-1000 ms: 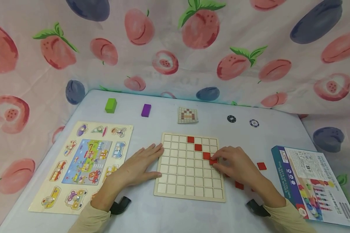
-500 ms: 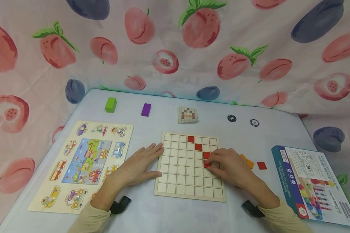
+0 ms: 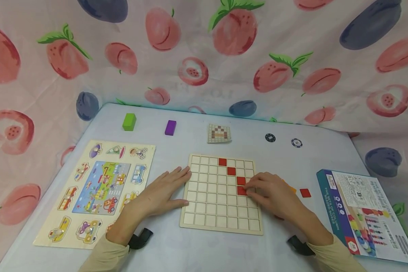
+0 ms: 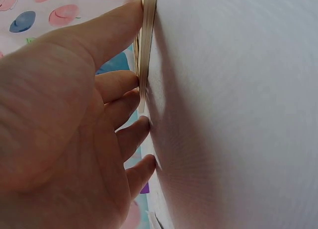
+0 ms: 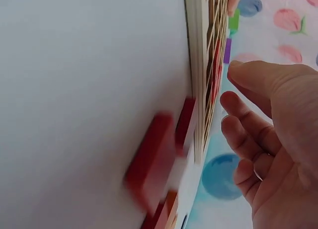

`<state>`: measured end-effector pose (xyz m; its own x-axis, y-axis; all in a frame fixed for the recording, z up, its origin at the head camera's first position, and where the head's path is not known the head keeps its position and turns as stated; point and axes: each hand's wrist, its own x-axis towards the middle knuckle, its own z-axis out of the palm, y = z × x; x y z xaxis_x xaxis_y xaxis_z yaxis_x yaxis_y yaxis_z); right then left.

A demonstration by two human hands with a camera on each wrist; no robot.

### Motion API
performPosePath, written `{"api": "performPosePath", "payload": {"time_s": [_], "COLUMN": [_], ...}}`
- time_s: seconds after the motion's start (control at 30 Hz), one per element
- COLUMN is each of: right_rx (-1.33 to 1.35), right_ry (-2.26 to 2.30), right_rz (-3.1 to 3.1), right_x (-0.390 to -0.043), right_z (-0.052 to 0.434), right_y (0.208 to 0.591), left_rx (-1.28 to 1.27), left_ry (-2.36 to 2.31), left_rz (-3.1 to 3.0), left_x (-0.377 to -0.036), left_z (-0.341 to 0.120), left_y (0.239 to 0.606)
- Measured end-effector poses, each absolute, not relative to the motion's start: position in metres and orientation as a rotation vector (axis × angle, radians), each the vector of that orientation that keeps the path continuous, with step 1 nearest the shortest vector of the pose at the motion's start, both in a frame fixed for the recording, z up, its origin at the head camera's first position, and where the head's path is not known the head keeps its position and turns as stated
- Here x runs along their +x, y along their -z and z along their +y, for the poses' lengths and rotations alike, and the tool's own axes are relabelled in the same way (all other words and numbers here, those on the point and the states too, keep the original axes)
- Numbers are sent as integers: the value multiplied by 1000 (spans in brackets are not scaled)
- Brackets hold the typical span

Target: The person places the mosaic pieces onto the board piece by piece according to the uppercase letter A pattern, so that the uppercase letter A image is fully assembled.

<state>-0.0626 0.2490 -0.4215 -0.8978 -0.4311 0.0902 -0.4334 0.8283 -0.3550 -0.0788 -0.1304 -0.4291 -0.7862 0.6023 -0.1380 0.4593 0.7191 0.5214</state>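
1. On the right half of the wooden grid board (image 3: 221, 194), the right hand (image 3: 270, 192) rests with fingers loosely curled, its fingertips on a red square tile (image 3: 241, 190) in the fourth row; whether they pinch the tile or only press it flat cannot be told from the head view, and the right wrist view shows the fingers bent and apart from the board's edge.

2. At the board's left edge, the left hand (image 3: 163, 192) lies flat on the desk (image 3: 197, 253), fingers straight and spread, their tips touching the rim as if to steady it; the left wrist view shows the fingertips (image 4: 141, 82) against the board's side.

3. Across the board, three more red tiles (image 3: 231, 171) sit in a diagonal from the top row downward, and the tile under the fingers lies directly below the lowest of them.

4. Judged from this, the step in hand is seating the fourth tile in its cell; the next move would call for a fresh tile from the loose ones just right of the board, a red one (image 3: 305, 193) and an orange one (image 3: 292, 189) partly hidden by the hand.

5. Beyond them lie a pattern card (image 3: 219, 133), a vehicle puzzle (image 3: 95, 192) and a blue box (image 3: 363, 215).
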Motion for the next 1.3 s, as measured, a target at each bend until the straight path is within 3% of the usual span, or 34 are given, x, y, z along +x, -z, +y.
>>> {"api": "performPosePath", "payload": {"time_s": [0.47,0.8,1.3], "right_rx": [376,280,192], "right_ry": [-603,-409,-277], "right_rz": [-3077,-3104,-3255], "right_x": [-44,-35,-38], "right_z": [318,366,378], "right_y": [411,405,413], "left_rx": [828,819,821], "left_ry": [-680,-682,-697], "left_rz": [2635,2627,2625], "left_x": [-79,-79,-79], "left_z": [-130,-130,-130], "left_y": [428,429,428]}}
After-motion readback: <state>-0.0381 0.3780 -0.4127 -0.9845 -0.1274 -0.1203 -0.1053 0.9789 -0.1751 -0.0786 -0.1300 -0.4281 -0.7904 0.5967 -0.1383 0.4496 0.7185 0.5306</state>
